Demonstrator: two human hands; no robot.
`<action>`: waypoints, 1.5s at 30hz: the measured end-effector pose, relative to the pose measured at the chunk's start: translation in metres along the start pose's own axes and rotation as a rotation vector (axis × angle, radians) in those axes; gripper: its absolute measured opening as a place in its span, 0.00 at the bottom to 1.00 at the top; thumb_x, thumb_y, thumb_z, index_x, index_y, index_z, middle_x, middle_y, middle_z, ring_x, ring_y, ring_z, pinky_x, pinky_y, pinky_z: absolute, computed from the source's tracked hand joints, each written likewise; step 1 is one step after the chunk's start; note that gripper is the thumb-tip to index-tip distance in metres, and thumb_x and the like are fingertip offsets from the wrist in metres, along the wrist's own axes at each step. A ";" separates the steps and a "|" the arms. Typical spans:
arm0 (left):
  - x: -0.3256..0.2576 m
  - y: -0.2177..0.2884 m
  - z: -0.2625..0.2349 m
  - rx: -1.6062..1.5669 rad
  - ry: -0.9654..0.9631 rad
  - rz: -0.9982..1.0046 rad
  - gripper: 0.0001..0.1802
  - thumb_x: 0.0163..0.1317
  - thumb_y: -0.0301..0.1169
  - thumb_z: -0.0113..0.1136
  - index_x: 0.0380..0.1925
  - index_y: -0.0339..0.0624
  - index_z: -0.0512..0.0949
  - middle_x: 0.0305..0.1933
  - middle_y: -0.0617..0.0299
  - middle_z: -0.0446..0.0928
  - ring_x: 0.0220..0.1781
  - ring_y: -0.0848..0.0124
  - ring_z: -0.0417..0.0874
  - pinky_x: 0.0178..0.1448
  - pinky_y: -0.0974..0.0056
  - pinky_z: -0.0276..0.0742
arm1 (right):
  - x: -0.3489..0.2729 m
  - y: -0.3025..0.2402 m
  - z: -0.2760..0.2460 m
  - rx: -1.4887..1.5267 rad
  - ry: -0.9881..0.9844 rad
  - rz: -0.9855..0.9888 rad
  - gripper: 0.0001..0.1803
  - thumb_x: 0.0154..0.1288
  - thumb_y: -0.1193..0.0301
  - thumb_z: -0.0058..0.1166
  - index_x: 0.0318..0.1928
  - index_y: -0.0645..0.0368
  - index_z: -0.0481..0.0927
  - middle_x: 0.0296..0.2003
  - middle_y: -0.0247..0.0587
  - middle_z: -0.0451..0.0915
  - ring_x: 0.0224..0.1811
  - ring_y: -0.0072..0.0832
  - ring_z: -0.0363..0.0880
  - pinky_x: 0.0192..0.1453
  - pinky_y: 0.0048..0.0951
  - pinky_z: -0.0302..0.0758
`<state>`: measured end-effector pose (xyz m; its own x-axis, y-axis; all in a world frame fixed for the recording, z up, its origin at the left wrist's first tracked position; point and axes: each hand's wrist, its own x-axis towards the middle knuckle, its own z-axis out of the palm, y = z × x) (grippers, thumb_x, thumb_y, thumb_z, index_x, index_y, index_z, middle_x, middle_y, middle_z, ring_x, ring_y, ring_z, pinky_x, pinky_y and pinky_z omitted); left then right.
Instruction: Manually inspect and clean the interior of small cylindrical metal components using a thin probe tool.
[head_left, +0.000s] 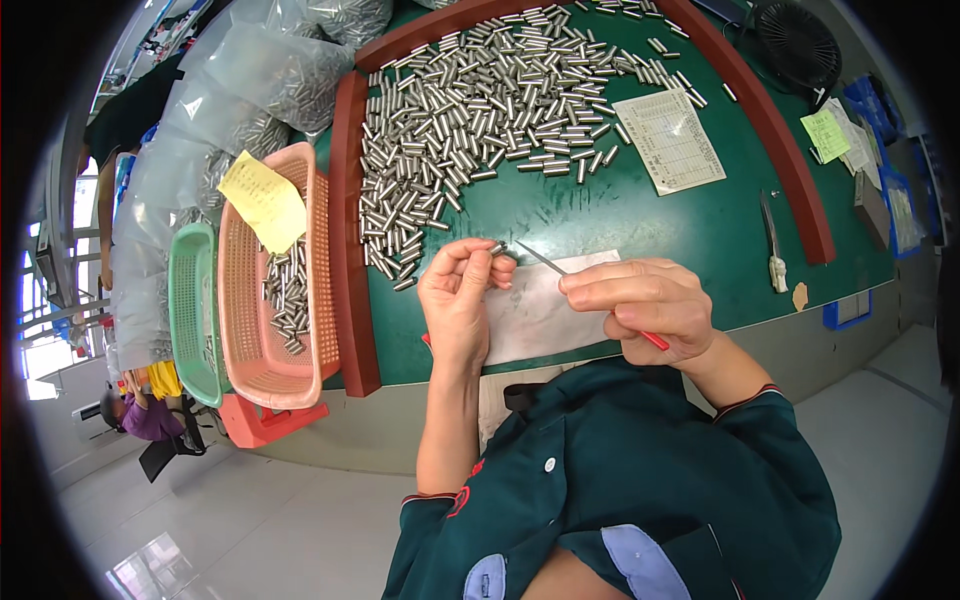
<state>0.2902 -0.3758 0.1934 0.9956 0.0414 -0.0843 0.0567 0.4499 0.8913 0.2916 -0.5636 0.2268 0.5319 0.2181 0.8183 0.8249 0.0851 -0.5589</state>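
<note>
My left hand (458,292) is closed, with a small metal cylinder (499,248) pinched between thumb and fingertips. My right hand (650,305) grips a thin, pointed tool like a needle file (541,258), its red handle end (655,341) showing below the palm. The tool's tip points at the cylinder and lies close to it; whether they touch I cannot tell. Under both hands a whitish cloth or sheet (545,325) is spread on the green table (560,215). Beyond them lies a large heap of loose metal cylinders (480,105).
Dark red wooden rails (352,230) border the table. At left stand a pink basket (250,345) holding cylinders under a yellow note (265,200), a green basket (190,330) and filled plastic bags (270,75). A printed sheet (668,145), a knife-like tool (772,240) and a black fan (795,45) lie rightward.
</note>
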 end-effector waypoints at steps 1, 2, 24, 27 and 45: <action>0.000 0.000 0.000 0.002 -0.003 -0.001 0.06 0.60 0.24 0.53 0.35 0.32 0.75 0.26 0.56 0.78 0.26 0.74 0.77 0.33 0.72 0.73 | 0.000 0.000 0.000 -0.001 0.003 -0.001 0.10 0.61 0.74 0.49 0.43 0.59 0.67 0.36 0.47 0.79 0.35 0.44 0.81 0.33 0.36 0.80; 0.000 0.000 0.001 0.013 -0.003 0.000 0.06 0.60 0.25 0.53 0.35 0.32 0.75 0.26 0.56 0.78 0.26 0.75 0.77 0.33 0.72 0.73 | 0.000 0.001 0.000 0.003 -0.004 -0.006 0.10 0.61 0.75 0.49 0.43 0.59 0.67 0.36 0.46 0.79 0.35 0.44 0.81 0.33 0.36 0.80; -0.002 0.000 0.002 0.114 -0.006 0.005 0.06 0.59 0.23 0.54 0.35 0.31 0.75 0.27 0.56 0.78 0.27 0.75 0.77 0.32 0.72 0.72 | 0.003 0.002 -0.001 -0.120 -0.071 -0.068 0.17 0.54 0.77 0.57 0.43 0.58 0.67 0.36 0.46 0.79 0.34 0.42 0.81 0.31 0.32 0.80; -0.001 -0.001 0.002 0.126 0.014 0.017 0.06 0.58 0.23 0.55 0.34 0.31 0.75 0.27 0.55 0.78 0.27 0.74 0.77 0.33 0.72 0.73 | -0.004 0.004 0.002 -0.185 0.029 -0.035 0.12 0.46 0.76 0.62 0.31 0.60 0.73 0.35 0.42 0.80 0.35 0.35 0.82 0.33 0.29 0.79; -0.012 0.030 0.018 1.101 0.088 0.711 0.06 0.49 0.16 0.58 0.29 0.33 0.76 0.26 0.60 0.73 0.28 0.73 0.72 0.33 0.71 0.68 | -0.004 0.003 -0.008 -0.257 0.234 0.006 0.11 0.53 0.79 0.58 0.36 0.63 0.70 0.28 0.46 0.80 0.29 0.35 0.82 0.29 0.26 0.78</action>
<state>0.2815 -0.3785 0.2293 0.8275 0.0432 0.5599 -0.4017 -0.6511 0.6440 0.2938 -0.5720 0.2228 0.5421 -0.0134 0.8402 0.8269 -0.1695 -0.5362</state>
